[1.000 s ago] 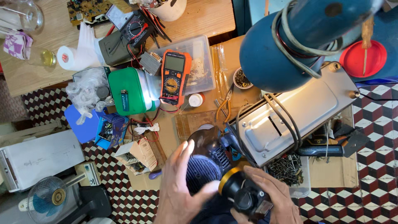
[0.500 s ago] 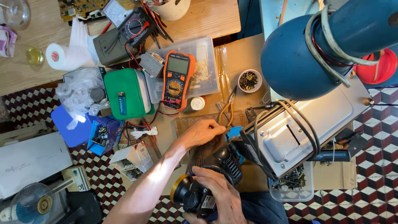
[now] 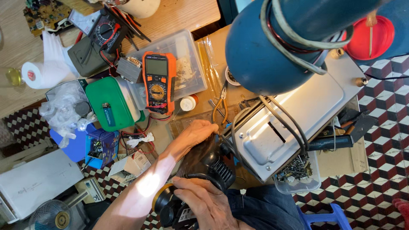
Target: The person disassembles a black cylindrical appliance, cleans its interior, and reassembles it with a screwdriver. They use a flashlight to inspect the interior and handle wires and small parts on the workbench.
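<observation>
Your right hand (image 3: pixel 204 204) grips the black motor (image 3: pixel 208 168), left hand (image 3: pixel 198 132) pressed on its top; beside it, a clear tub (image 3: pixel 298 181) holds screws.

Bright even daylight, a sunlit patch on the forearm (image 3: pixel 147 187), edges sharp.

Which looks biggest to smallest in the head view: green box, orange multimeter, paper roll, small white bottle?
1. green box
2. orange multimeter
3. paper roll
4. small white bottle
All lie at similar depth on the bench, so the ranking seems safe.
</observation>
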Demonstrator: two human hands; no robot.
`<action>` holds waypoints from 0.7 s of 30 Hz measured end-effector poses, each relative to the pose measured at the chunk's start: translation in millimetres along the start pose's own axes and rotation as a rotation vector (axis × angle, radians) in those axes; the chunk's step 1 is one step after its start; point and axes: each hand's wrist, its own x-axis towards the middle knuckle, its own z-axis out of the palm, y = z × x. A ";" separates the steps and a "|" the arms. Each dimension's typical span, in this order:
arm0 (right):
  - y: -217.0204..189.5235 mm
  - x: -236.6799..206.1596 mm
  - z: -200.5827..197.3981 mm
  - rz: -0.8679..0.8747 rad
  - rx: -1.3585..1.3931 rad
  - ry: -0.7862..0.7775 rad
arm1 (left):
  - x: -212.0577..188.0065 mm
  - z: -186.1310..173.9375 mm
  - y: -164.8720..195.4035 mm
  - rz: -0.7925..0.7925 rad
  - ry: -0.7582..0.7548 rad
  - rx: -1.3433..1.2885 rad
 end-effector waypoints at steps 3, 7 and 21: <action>-1.9 1.8 -1.7 -0.017 0.052 -0.001 | 0.8 1.4 -1.2 -0.007 0.032 0.095; -11.2 4.8 -3.4 0.028 0.055 0.006 | -1.9 2.3 5.3 -0.041 0.033 0.101; -12.7 17.3 -1.8 0.021 -0.068 0.103 | -16.4 -3.3 2.0 0.005 -0.100 -0.226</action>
